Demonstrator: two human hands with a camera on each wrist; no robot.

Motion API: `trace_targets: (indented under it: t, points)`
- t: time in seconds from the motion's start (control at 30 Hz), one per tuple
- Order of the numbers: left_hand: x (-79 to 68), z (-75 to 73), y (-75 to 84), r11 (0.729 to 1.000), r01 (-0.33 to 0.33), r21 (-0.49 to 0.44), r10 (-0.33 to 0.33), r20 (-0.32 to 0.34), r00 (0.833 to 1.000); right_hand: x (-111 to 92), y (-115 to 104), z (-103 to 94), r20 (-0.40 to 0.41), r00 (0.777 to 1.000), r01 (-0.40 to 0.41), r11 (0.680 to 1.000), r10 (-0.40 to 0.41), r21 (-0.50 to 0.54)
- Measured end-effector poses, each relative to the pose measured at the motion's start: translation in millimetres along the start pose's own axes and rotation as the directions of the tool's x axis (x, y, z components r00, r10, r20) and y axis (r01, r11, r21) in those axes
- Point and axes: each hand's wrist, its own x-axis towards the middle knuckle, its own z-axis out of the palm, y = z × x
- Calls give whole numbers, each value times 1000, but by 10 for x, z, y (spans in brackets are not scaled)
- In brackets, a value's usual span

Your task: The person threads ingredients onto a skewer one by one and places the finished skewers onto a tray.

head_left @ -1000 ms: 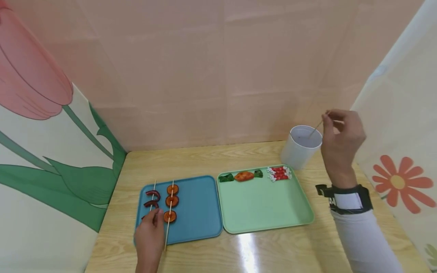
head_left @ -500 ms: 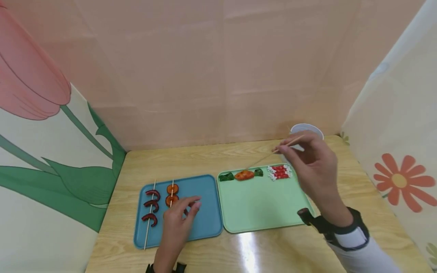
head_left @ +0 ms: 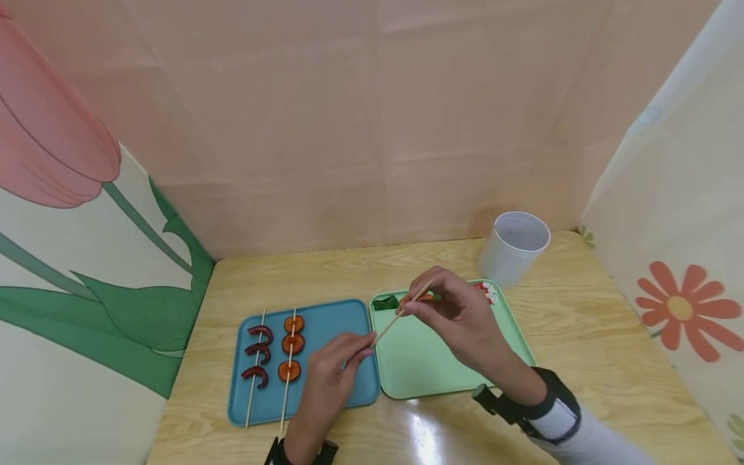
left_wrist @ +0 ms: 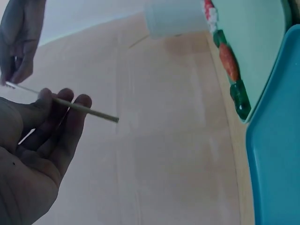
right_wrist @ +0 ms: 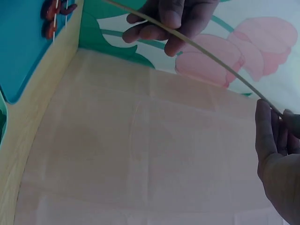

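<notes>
Both hands hold one thin wooden skewer [head_left: 388,328] above the trays, slanting between them. My left hand [head_left: 331,371] pinches its lower end between thumb and fingers. Higher up, the right hand [head_left: 459,316] grips the other end. In the left wrist view the bare tip of the skewer [left_wrist: 101,114] sticks out past the left fingers. Nothing is threaded on its visible length in the right wrist view. Below the hands lie the blue tray [head_left: 331,316] and, beside it, the green tray [head_left: 407,368].
On the blue tray, one skewer carries curved dark red pieces [head_left: 258,351] and another carries round orange-brown slices [head_left: 293,343]. An orange piece with green ends [left_wrist: 228,62] and red-and-white pieces [head_left: 489,292] line the green tray's back edge. A white container [head_left: 507,258] stands behind.
The right hand has brought the skewer from the white container leftward over the green tray. The left hand has left the curved-piece skewer, moved right and taken hold of the skewer's lower end.
</notes>
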Motion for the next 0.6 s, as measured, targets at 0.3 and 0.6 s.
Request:
trace_targets:
  t: [0.3, 0.6]
  points:
    - [-28, 33, -9, 999, 40, -8, -40, -41, 998, -35, 179, -83, -44, 990, -137, 970, 130, -202]
    - [-103, 2, -60, 975, 201, -93, -209, -93, 974, -332, 1157, -756, -113, 858, -315, 337, 501, -887]
